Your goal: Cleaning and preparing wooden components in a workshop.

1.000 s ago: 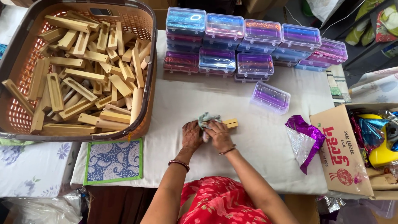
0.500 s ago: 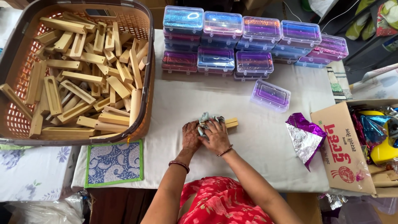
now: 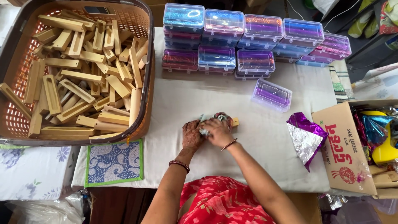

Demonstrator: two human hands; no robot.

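Pressing together at the counter's [image 3: 174,108] centre, our left hand [image 3: 192,135] and right hand [image 3: 217,130] each keep a closed grip on a foil-wrapped wooden block [image 3: 234,122]; basket [image 3: 146,83] at ten o'clock.

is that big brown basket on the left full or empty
Full. The brown basket is heaped with pale wooden blocks lying criss-cross, nearly up to its rim.

Purple foil sheet [image 3: 306,137], orange basket [image 3: 146,83]

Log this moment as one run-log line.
left hand: on wooden block | right hand: pressing foil wrap around block | basket: left | loose foil sheet: right
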